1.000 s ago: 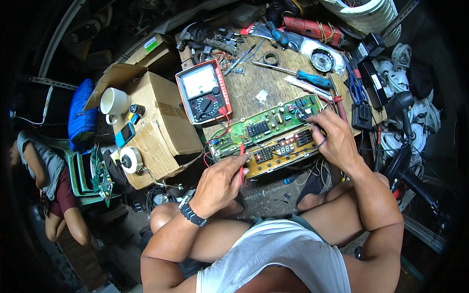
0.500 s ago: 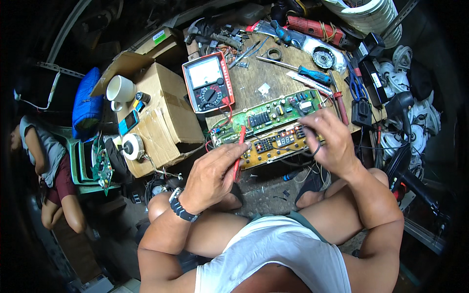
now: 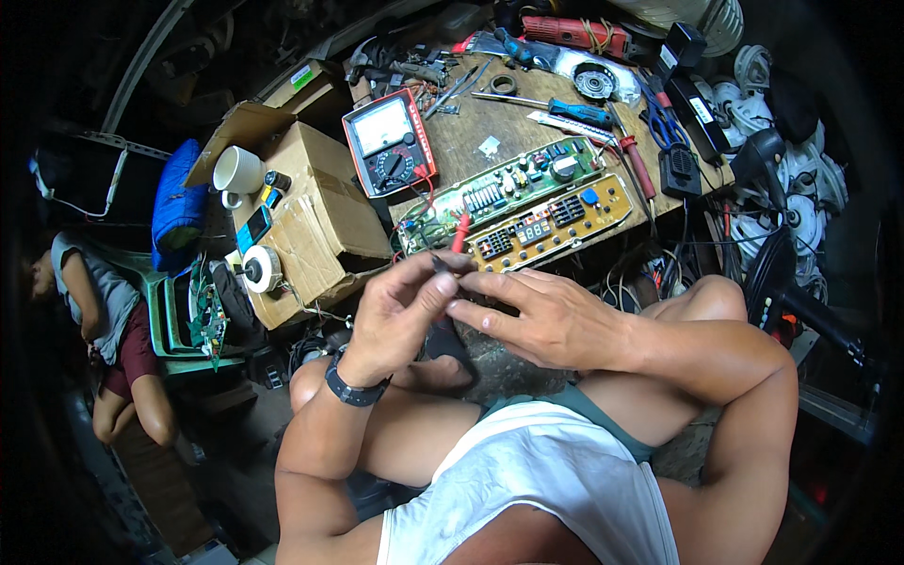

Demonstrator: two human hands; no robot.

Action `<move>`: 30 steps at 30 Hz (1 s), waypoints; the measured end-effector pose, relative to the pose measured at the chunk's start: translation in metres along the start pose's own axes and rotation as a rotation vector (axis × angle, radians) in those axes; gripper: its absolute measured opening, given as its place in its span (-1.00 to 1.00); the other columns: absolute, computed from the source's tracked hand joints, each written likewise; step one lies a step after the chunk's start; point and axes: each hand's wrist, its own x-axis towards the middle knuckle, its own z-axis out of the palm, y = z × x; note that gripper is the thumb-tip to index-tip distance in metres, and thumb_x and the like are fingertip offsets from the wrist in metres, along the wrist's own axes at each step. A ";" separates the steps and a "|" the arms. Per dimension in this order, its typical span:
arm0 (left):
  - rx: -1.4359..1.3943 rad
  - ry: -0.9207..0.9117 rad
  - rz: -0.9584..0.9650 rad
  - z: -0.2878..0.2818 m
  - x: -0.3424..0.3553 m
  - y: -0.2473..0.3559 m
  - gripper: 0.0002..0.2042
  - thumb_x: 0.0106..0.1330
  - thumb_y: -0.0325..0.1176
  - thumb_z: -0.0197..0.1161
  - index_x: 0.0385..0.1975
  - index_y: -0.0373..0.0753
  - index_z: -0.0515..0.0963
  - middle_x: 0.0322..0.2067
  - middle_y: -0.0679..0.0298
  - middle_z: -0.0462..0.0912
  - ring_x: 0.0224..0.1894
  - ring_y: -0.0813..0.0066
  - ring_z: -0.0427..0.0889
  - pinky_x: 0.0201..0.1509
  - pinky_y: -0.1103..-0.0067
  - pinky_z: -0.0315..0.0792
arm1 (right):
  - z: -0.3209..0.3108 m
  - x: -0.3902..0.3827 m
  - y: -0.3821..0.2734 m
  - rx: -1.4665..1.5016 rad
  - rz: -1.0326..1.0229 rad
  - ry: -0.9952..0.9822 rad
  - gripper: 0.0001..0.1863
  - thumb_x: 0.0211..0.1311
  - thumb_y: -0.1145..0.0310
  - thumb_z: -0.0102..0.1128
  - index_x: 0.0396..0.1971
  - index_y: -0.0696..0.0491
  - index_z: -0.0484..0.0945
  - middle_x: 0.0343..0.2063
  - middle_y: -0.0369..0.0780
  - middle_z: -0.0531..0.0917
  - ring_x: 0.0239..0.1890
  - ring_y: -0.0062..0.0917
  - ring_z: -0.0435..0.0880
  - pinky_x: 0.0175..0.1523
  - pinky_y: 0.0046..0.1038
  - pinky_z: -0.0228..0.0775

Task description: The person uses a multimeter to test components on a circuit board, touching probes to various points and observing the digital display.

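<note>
My left hand [image 3: 400,306], with a black watch on its wrist, is closed around a red test probe [image 3: 461,233] that points up past the fingertips. A small dark piece [image 3: 439,266] shows between its thumb and fingers. The fingertips of my right hand [image 3: 546,318] meet the left thumb in a pinch; whatever lies between them is hidden. Just beyond the hands, a green circuit board [image 3: 504,195] lies beside a tan board [image 3: 603,209] with a digit display, black parts and a blue knob-like part. An analog multimeter [image 3: 391,155] in a red case rests behind them, red lead attached.
At left stands an open cardboard box [image 3: 344,188] with a white mug [image 3: 238,170] on it. The wooden table [image 3: 452,141] carries a screwdriver [image 3: 579,114], a tape roll [image 3: 504,85] and a red power tool [image 3: 574,36]. Another person [image 3: 113,320] is at far left.
My right hand has left the tan board and come over to my left hand, uncovering the board's right end. My left hand keeps the red test probe and has moved slightly.
</note>
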 end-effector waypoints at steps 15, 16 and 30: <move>-0.127 0.583 0.457 -0.104 -0.005 0.056 -0.63 0.76 -0.19 0.15 0.30 -0.33 0.60 -0.22 0.43 0.54 -0.32 0.71 0.42 -0.26 0.69 0.34 | 0.011 -0.035 -0.002 -0.109 0.080 -0.824 -0.57 0.45 0.35 0.15 0.26 0.01 0.69 0.13 0.03 0.73 0.14 -0.09 0.82 0.13 -0.07 0.71; -0.059 0.605 0.467 -0.112 -0.003 0.063 -0.64 0.76 -0.19 0.15 0.30 -0.33 0.61 -0.23 0.44 0.53 -0.33 0.71 0.41 -0.26 0.70 0.34 | 0.013 -0.037 0.001 -0.134 0.113 -0.859 -0.57 0.46 0.36 0.15 0.26 0.02 0.69 0.14 0.04 0.73 0.16 -0.07 0.82 0.14 -0.07 0.71; -0.547 -0.089 0.486 -0.191 -0.003 0.089 -0.51 0.82 -0.16 0.02 0.56 -0.31 0.36 -0.02 0.25 0.57 -0.48 0.77 0.29 -0.50 0.76 0.16 | 0.003 -0.040 0.009 -0.195 0.199 -0.815 -0.56 0.46 0.38 0.14 0.27 0.08 0.70 0.06 0.03 0.75 0.09 -0.07 0.84 0.16 -0.09 0.70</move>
